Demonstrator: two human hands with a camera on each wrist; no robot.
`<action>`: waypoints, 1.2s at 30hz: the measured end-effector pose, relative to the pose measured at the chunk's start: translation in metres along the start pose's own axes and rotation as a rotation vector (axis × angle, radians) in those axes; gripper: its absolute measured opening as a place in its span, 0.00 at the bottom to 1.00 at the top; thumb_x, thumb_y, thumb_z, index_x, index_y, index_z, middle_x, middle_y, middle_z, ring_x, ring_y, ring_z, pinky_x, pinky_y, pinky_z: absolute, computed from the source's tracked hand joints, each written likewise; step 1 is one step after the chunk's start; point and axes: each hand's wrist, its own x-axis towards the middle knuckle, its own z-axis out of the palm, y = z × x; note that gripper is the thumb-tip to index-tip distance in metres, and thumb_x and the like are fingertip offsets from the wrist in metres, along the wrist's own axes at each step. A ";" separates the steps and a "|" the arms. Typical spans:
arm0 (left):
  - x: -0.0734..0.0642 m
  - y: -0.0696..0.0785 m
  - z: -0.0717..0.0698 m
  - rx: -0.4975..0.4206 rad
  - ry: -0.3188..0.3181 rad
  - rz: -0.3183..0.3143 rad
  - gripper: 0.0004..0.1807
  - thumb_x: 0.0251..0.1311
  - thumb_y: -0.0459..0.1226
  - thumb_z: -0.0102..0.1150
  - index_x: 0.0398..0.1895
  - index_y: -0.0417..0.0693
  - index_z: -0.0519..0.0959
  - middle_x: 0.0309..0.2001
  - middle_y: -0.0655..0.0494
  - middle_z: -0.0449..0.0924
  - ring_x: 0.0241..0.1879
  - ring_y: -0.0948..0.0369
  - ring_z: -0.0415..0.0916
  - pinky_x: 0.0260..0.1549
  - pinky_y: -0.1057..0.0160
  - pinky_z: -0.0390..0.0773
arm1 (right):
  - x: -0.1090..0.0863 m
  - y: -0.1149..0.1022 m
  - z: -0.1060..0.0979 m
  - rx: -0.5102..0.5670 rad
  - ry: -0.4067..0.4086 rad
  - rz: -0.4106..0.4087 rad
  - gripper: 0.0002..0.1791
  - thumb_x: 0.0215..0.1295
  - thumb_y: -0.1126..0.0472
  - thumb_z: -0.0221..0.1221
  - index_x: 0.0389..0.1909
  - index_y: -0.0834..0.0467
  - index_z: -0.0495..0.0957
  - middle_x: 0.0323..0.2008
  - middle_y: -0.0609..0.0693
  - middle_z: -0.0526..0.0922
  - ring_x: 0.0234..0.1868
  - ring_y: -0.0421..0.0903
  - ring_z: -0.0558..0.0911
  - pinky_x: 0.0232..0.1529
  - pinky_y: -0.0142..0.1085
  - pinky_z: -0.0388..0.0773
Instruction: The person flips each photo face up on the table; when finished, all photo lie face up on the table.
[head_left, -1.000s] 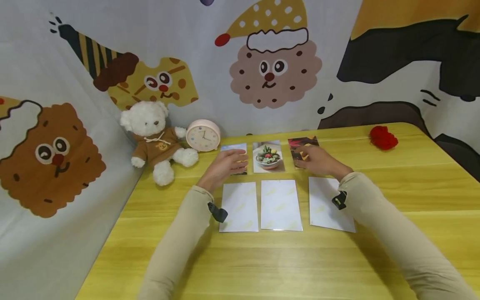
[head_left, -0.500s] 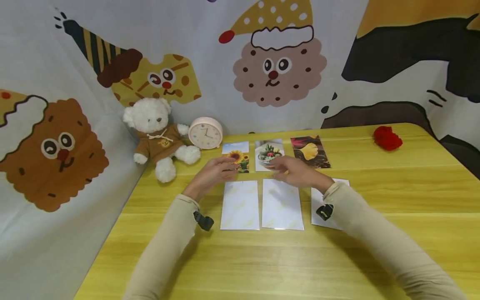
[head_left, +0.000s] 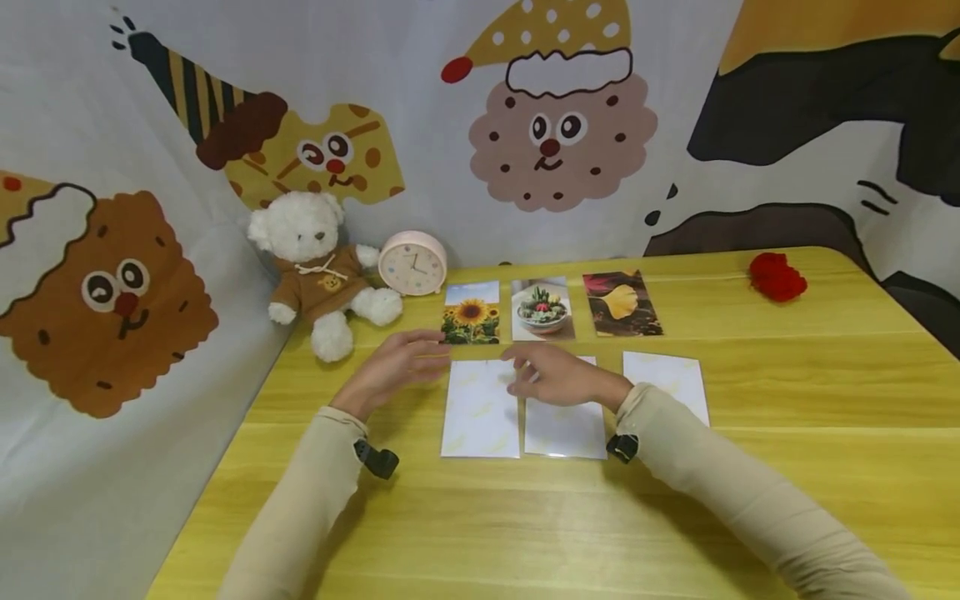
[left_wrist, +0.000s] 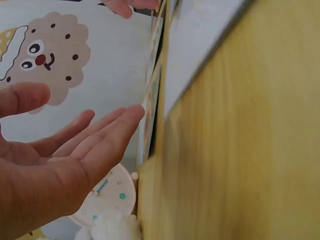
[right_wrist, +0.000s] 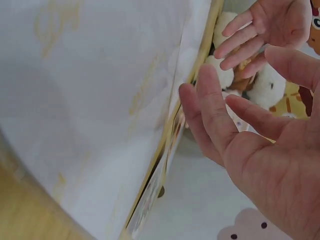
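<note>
On the surface (head_left: 525,533), a back row ran left to right — sunflower card (head_left: 470,313), cactus card (head_left: 542,309), leaf card (head_left: 624,304). In front lay the left sheet (head_left: 480,417), the middle sheet (head_left: 566,433) and, across a wider gap, the right sheet (head_left: 678,379). The teddy bear (head_left: 318,279) sat left of the back row, the clock (head_left: 412,263) between — and well to the right lay a bundle (head_left: 777,277). Behind everything hung the backdrop (head_left: 435,167).

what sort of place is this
Probably a tabletop corner dressed for filming or play: a wood-grain table against a cartoon-printed backdrop, with a teddy bear and a small clock set at the back.
</note>
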 end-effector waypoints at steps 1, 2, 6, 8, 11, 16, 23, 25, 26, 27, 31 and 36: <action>-0.002 0.000 -0.001 0.004 -0.001 -0.006 0.29 0.79 0.38 0.37 0.77 0.33 0.54 0.74 0.31 0.61 0.72 0.37 0.63 0.71 0.42 0.68 | 0.000 -0.001 0.002 -0.002 -0.008 0.003 0.31 0.71 0.57 0.60 0.69 0.67 0.66 0.59 0.67 0.76 0.55 0.55 0.83 0.55 0.43 0.84; -0.004 0.000 -0.003 0.009 0.000 -0.015 0.29 0.79 0.38 0.37 0.77 0.33 0.54 0.74 0.31 0.61 0.72 0.38 0.63 0.71 0.42 0.68 | 0.001 -0.002 0.003 -0.002 -0.015 0.006 0.32 0.71 0.57 0.60 0.69 0.67 0.66 0.60 0.67 0.76 0.54 0.54 0.83 0.55 0.43 0.84; -0.013 -0.001 -0.005 0.033 0.006 -0.042 0.28 0.79 0.38 0.37 0.76 0.33 0.55 0.72 0.29 0.62 0.72 0.37 0.64 0.69 0.43 0.71 | 0.000 -0.006 0.006 -0.017 -0.039 0.001 0.31 0.71 0.56 0.60 0.69 0.67 0.66 0.60 0.67 0.76 0.53 0.52 0.83 0.54 0.44 0.83; -0.016 -0.002 -0.006 0.042 0.013 -0.052 0.28 0.79 0.38 0.37 0.76 0.34 0.55 0.72 0.29 0.62 0.71 0.38 0.65 0.68 0.43 0.72 | 0.000 -0.009 0.007 -0.032 -0.043 -0.013 0.31 0.71 0.56 0.60 0.69 0.67 0.66 0.59 0.67 0.77 0.53 0.53 0.83 0.55 0.44 0.83; -0.020 -0.002 -0.004 0.059 0.016 -0.062 0.28 0.78 0.38 0.38 0.76 0.33 0.55 0.71 0.27 0.62 0.70 0.36 0.65 0.68 0.43 0.73 | 0.000 -0.012 0.010 -0.055 -0.044 -0.029 0.31 0.70 0.55 0.60 0.69 0.66 0.67 0.58 0.66 0.77 0.54 0.54 0.82 0.56 0.44 0.81; -0.022 -0.002 0.005 0.073 0.049 -0.100 0.28 0.77 0.36 0.40 0.74 0.30 0.57 0.68 0.26 0.64 0.69 0.36 0.68 0.65 0.46 0.76 | 0.002 -0.018 0.019 -0.102 -0.055 0.009 0.32 0.68 0.55 0.63 0.69 0.63 0.68 0.51 0.60 0.79 0.48 0.48 0.79 0.54 0.43 0.79; -0.021 -0.006 0.009 0.062 0.059 -0.102 0.27 0.76 0.35 0.41 0.73 0.29 0.58 0.69 0.27 0.63 0.69 0.36 0.68 0.64 0.46 0.77 | 0.004 -0.026 0.029 -0.156 -0.070 0.018 0.35 0.69 0.54 0.62 0.72 0.62 0.65 0.50 0.59 0.78 0.44 0.48 0.79 0.56 0.45 0.77; -0.021 -0.008 0.009 0.040 0.060 -0.099 0.27 0.77 0.35 0.40 0.74 0.30 0.57 0.70 0.27 0.62 0.69 0.37 0.66 0.65 0.46 0.77 | 0.005 -0.028 0.032 -0.172 -0.064 0.017 0.36 0.69 0.54 0.62 0.73 0.62 0.63 0.57 0.61 0.77 0.53 0.51 0.78 0.62 0.48 0.76; -0.021 -0.009 0.009 0.027 0.067 -0.099 0.27 0.77 0.35 0.40 0.74 0.30 0.57 0.70 0.28 0.62 0.70 0.37 0.66 0.65 0.46 0.77 | 0.005 -0.029 0.034 -0.177 -0.062 0.017 0.36 0.69 0.54 0.62 0.73 0.62 0.63 0.61 0.61 0.76 0.58 0.53 0.77 0.64 0.49 0.75; -0.021 -0.010 0.009 0.016 0.072 -0.098 0.27 0.77 0.35 0.40 0.74 0.30 0.57 0.70 0.28 0.63 0.70 0.38 0.66 0.65 0.47 0.76 | 0.006 -0.030 0.035 -0.184 -0.056 0.012 0.37 0.69 0.54 0.62 0.74 0.62 0.62 0.63 0.63 0.76 0.63 0.55 0.76 0.67 0.51 0.73; -0.020 -0.013 0.008 -0.033 0.096 -0.090 0.26 0.78 0.35 0.39 0.73 0.31 0.59 0.70 0.30 0.64 0.69 0.43 0.68 0.66 0.49 0.76 | 0.006 -0.035 0.039 -0.212 -0.034 0.023 0.40 0.70 0.51 0.61 0.77 0.59 0.58 0.71 0.63 0.69 0.73 0.61 0.67 0.74 0.54 0.66; -0.019 -0.017 0.009 -0.093 0.086 -0.033 0.25 0.78 0.32 0.36 0.74 0.31 0.57 0.71 0.31 0.63 0.60 0.54 0.76 0.63 0.56 0.79 | 0.007 -0.040 0.042 -0.216 0.021 0.041 0.41 0.71 0.46 0.58 0.79 0.53 0.53 0.68 0.63 0.72 0.66 0.59 0.74 0.68 0.54 0.73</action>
